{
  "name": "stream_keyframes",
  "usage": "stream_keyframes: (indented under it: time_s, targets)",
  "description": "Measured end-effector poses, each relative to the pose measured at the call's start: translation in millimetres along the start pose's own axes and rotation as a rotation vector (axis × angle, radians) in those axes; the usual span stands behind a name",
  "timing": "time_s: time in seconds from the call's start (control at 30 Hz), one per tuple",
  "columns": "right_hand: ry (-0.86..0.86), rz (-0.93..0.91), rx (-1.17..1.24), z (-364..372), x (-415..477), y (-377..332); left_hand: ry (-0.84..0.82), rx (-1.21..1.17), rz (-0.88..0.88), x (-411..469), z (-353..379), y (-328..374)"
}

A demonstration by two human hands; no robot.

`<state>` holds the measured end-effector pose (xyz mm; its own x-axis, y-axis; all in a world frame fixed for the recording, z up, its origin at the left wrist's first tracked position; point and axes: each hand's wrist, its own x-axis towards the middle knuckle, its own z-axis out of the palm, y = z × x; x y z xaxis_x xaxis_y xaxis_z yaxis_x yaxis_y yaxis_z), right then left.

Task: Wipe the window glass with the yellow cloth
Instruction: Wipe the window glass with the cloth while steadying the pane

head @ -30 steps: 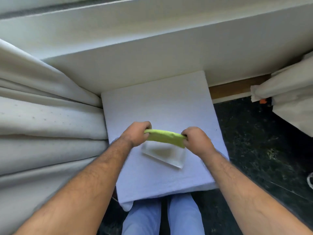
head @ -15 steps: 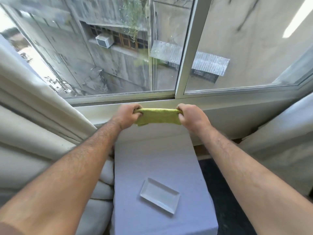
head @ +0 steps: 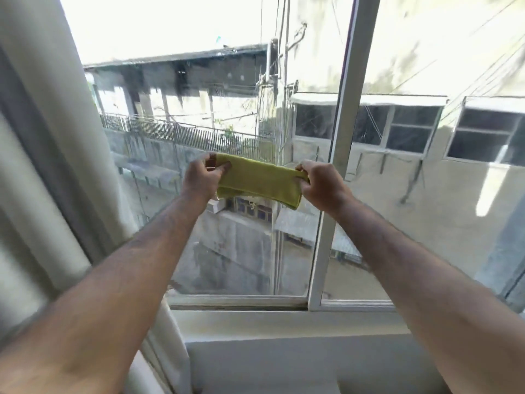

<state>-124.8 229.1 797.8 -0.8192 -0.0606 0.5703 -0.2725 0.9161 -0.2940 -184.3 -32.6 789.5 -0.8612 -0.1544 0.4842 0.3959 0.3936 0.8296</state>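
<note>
I see both arms raised before the window glass [head: 227, 237]. Left hand [head: 201, 177] pinches one end of the folded yellow cloth [head: 258, 180], right hand [head: 322, 184] grips the other, fingers closed. Cloth stretched between them, left of the white frame post [head: 335, 166]. Curtain [head: 42, 166] hangs left.

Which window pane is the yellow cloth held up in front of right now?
The left pane, the one bordered by the curtain. The yellow cloth, stretched between the left hand and right hand, sits left of the white frame post; the right pane is uncovered.
</note>
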Motion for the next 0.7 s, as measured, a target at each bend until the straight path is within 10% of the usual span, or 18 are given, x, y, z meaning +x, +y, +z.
stream_keyframes:
  time_s: [0.33,0.47,0.7]
  targets:
    - [0.065,-0.336,-0.166,-67,90,-21,0.258,0.212,0.426,98,-60,119]
    - [0.478,-0.223,-0.313,-83,129,16,0.297,0.44,0.606,132,-66,129]
    - [0.56,-0.04,-0.341,-70,186,63,0.452,0.674,0.681,183,-59,122]
